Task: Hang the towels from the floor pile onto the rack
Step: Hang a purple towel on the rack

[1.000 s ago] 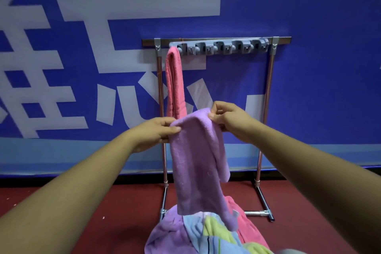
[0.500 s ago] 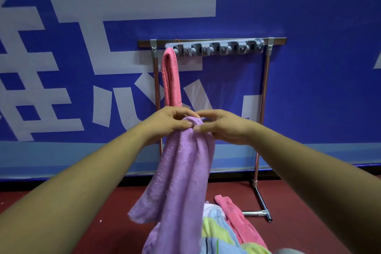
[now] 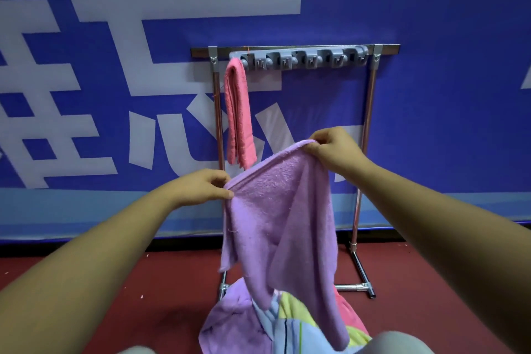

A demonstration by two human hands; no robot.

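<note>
Holding the lilac terry towel (image 3: pixel 281 210) in front of the steel-framed rack (image 3: pixel 369 123), below its grey hook bar (image 3: pixel 304 59) | our left hand (image 3: pixel 201 187) and right hand (image 3: pixel 333 149) each pinch a top corner | we should level that edge, bunch it narrow, then aim for a free rack hook.

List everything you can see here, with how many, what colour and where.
purple towel: one, lilac, held up before the rack, hanging down over the floor pile
pink towel: one, pink, hanging at the hook strip's left end
rack: one, metal, standing against the banner
hook strip: one, grey, on the rack's top bar
floor pile: number unclear; purple, pink, striped pastel; before the rack
banner: one, blue with white characters, behind the rack
floor: dark red
left hand: pinches the purple towel's top edge
right hand: pinches the same edge, higher
</note>
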